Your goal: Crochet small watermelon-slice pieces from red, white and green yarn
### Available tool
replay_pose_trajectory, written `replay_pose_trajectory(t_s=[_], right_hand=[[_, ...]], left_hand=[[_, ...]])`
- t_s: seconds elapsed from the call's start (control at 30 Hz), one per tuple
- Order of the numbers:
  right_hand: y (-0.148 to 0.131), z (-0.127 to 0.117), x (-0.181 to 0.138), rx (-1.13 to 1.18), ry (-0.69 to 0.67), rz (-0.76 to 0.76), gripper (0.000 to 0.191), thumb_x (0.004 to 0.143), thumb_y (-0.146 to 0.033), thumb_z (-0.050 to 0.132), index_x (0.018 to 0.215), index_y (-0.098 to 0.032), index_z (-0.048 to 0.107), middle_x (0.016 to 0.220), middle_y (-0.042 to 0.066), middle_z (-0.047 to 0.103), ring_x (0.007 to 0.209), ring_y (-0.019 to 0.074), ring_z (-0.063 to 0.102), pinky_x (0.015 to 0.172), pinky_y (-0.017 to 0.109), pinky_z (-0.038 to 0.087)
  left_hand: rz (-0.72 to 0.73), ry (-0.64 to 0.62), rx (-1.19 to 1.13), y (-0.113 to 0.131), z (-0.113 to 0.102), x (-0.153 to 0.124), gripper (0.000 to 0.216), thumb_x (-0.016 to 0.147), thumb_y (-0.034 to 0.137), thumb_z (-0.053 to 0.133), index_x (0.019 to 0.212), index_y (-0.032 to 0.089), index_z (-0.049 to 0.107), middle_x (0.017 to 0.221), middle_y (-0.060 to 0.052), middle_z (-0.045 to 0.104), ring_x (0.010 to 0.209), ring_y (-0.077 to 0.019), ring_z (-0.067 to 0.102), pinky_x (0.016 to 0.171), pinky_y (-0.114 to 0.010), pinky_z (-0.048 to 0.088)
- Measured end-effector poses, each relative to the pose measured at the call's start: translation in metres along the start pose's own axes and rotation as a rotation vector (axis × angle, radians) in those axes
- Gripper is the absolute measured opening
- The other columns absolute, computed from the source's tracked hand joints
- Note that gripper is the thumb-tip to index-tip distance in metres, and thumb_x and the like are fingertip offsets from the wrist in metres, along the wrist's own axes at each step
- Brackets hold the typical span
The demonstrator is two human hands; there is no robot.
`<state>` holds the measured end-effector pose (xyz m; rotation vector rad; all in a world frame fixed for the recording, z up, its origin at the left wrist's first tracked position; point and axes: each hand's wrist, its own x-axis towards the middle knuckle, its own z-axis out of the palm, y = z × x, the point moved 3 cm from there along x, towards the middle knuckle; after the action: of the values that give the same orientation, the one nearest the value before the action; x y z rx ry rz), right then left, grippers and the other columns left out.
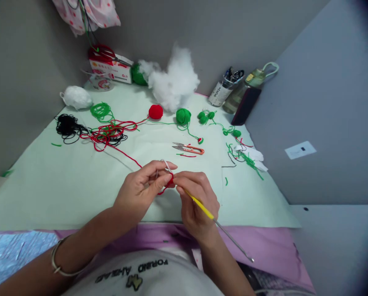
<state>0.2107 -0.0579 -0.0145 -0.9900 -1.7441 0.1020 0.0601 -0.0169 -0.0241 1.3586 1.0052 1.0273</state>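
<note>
Between my hands is a small red crochet piece (170, 181) with white yarn (167, 165) looped at it. My left hand (145, 183) pinches this piece, and the white strand passes over its index finger. In my right hand (199, 201) is a crochet hook (204, 206) with a yellow grip and a metal shaft pointing down to the right. The hook's working tip is hidden by my fingers at the red piece. A red strand (125, 153) runs from behind my left hand to a loose tangle on the table. Thread snips (188, 148) with orange handles lie just beyond my hands.
At the back stand white stuffing (174, 78), a red yarn ball (156, 112), a green yarn ball (183, 117), a pen cup (222, 90) and a bottle (242, 92). Black yarn (67, 125) and white yarn (77, 98) lie left. Green scraps (253, 162) lie right, near the partition.
</note>
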Motion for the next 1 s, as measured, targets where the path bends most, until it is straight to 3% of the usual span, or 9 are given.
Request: replay_pose_trajectory(t_s=[0.37, 0.5, 0.63, 0.73, 0.83, 1.0], right_hand=[[0.001, 0.003, -0.004, -0.055, 0.058, -0.038, 0.027, 0.101, -0.010, 0.056, 0.121, -0.022, 0.068, 0.098, 0.009, 0.076, 0.087, 0.0193, 0.072, 0.072, 0.034, 0.063], [0.004, 0.010, -0.016, -0.172, 0.072, -0.068, 0.036, 0.098, -0.010, 0.063, 0.129, -0.027, 0.070, 0.105, 0.008, 0.075, 0.094, 0.0209, 0.074, 0.075, 0.035, 0.064], [0.007, 0.012, -0.022, -0.169, 0.125, -0.107, 0.046, 0.096, -0.008, 0.066, 0.134, -0.033, 0.070, 0.108, 0.006, 0.074, 0.096, 0.0213, 0.075, 0.075, 0.035, 0.065], [0.009, 0.007, -0.015, 0.047, 0.096, 0.007, 0.042, 0.098, -0.006, 0.061, 0.129, -0.031, 0.072, 0.111, 0.006, 0.075, 0.096, 0.0189, 0.074, 0.076, 0.033, 0.064], [0.009, -0.001, -0.006, 0.226, 0.084, 0.131, 0.033, 0.097, -0.006, 0.061, 0.120, -0.026, 0.075, 0.104, 0.006, 0.077, 0.093, 0.0185, 0.074, 0.075, 0.033, 0.063], [0.013, -0.010, -0.002, 0.413, 0.186, 0.349, 0.019, 0.100, -0.017, 0.061, 0.102, -0.024, 0.078, 0.088, 0.004, 0.075, 0.075, 0.0173, 0.071, 0.065, 0.034, 0.060]], left_hand=[[-0.029, 0.184, -0.015, -0.005, -0.001, -0.002, 0.033, 0.082, 0.031, 0.082, 0.113, 0.020, 0.077, 0.087, -0.002, 0.077, 0.077, -0.0163, 0.072, 0.071, -0.025, 0.061], [-0.101, 0.079, -0.243, -0.008, 0.003, -0.002, 0.042, 0.083, 0.035, 0.083, 0.121, 0.021, 0.075, 0.079, 0.001, 0.072, 0.072, -0.0144, 0.066, 0.071, -0.026, 0.057], [-0.323, -0.094, -0.572, -0.011, 0.010, -0.003, 0.051, 0.082, 0.035, 0.085, 0.130, 0.024, 0.073, 0.073, 0.004, 0.061, 0.068, -0.0107, 0.058, 0.069, -0.023, 0.051], [-0.394, -0.134, -0.648, -0.012, 0.010, -0.004, 0.049, 0.083, 0.032, 0.086, 0.131, 0.027, 0.074, 0.074, 0.005, 0.059, 0.066, -0.0087, 0.054, 0.067, -0.020, 0.048], [-0.286, -0.097, -0.564, -0.010, 0.005, -0.002, 0.049, 0.084, 0.029, 0.086, 0.132, 0.028, 0.074, 0.075, 0.005, 0.061, 0.068, -0.0089, 0.055, 0.072, -0.020, 0.048], [-0.170, -0.017, -0.389, -0.008, -0.006, 0.001, 0.042, 0.087, 0.029, 0.083, 0.128, 0.028, 0.076, 0.079, 0.002, 0.065, 0.073, -0.0120, 0.055, 0.069, -0.022, 0.047]])
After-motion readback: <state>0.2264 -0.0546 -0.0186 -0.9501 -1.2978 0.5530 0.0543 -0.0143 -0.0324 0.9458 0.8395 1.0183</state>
